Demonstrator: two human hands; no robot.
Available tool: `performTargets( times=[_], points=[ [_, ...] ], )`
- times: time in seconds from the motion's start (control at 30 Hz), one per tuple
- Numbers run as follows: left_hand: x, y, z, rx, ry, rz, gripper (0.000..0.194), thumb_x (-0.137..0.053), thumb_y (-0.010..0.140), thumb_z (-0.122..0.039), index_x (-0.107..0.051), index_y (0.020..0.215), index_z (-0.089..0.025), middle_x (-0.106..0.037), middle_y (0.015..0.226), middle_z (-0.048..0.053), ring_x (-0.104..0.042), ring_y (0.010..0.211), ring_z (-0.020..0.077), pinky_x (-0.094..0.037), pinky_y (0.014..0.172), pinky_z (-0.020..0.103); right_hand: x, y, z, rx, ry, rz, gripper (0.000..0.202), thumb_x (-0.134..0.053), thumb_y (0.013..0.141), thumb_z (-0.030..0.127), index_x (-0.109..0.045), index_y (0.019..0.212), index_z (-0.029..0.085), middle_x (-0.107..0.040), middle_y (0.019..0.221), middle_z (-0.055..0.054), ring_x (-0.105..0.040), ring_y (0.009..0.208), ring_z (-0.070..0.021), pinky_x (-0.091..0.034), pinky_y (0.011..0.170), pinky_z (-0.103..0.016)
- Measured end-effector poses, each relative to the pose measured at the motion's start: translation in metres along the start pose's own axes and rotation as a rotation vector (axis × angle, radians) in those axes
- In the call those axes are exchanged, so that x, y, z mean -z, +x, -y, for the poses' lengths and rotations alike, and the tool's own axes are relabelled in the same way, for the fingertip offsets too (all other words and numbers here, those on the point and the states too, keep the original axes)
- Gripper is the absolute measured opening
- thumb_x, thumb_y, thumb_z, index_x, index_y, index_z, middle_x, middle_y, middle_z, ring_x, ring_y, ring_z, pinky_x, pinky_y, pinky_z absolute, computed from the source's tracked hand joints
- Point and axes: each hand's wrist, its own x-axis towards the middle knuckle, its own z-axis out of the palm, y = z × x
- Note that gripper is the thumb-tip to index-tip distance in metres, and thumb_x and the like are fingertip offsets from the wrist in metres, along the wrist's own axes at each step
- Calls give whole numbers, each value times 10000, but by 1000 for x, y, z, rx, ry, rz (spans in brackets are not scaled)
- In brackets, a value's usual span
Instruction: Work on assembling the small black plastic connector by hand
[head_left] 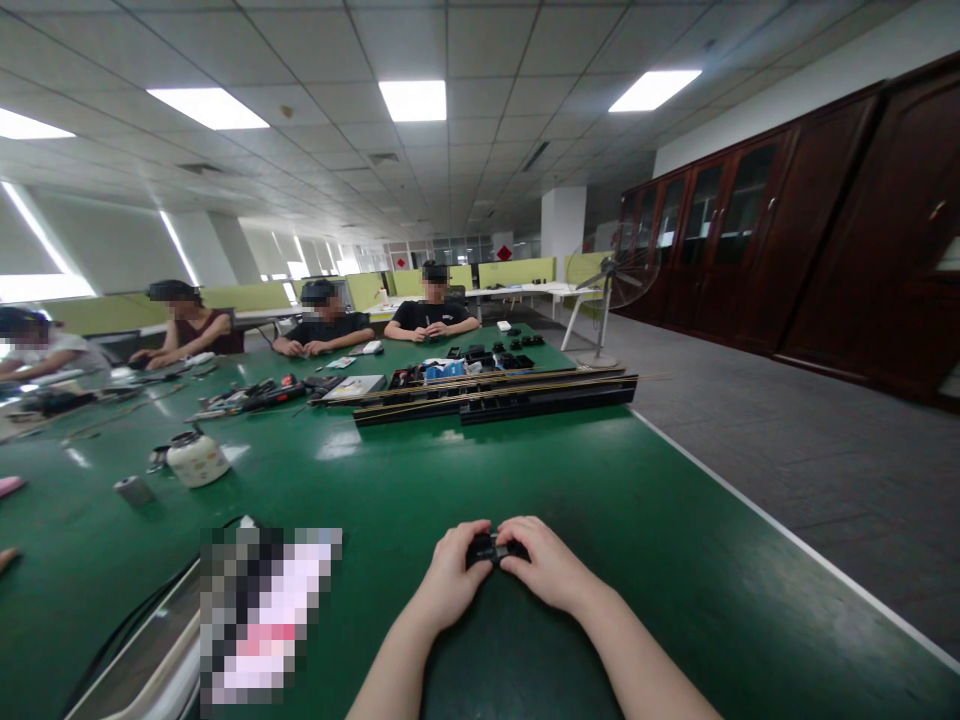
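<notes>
Close in front of me on the green table, a small black part [493, 549] sits between my two hands, its kind too small to tell. My left hand [454, 572] grips its left end, with the thumb on the near side and the fingers over the far side. Around the right end, my right hand [546, 562] is closed in much the same way. A short lighter grey piece shows in the middle of the part, between the fingertips. The palms and fingers cover the two ends.
Long black rails [551, 398] with thin rods lie across the green table [465, 470]. To the left stand a pale jar [196, 460] and a grey cylinder [134, 490]. A device with a blurred screen [274, 610] lies near left. Several people sit opposite; a fan [606, 290] stands beyond the table.
</notes>
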Motion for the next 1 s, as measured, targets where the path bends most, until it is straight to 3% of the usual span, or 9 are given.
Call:
performTargets(
  times=[0.17,0.47,1.0],
  points=[
    [1,0,-2,1,17,-3,454,-584,683,-63,-575,1116,-197,-607,1132,73,-530,1076,230,-387,977,385,-1,-1,-1,-20,12,-7,216,-607,670,154,-653,858,249,-657,1022,-37,-550,1018,-228,-394,930,-375],
    [-3,2,6,9,24,-75,412,-531,730,-68,-576,1116,-206,-596,1131,73,-509,1094,234,-382,984,401,-3,-1,-9,-114,44,-67,483,-630,625,136,-587,1095,242,-623,1085,-59,-554,1034,-216,-392,950,-361],
    [-1,1,3,26,32,-60,412,-514,751,-74,-560,1145,-183,-581,1152,90,-498,1118,226,-367,1001,385,-3,1,-11,-143,40,-106,371,-616,653,167,-624,1021,214,-642,1020,-68,-583,977,-211,-418,925,-365]
  ],
)
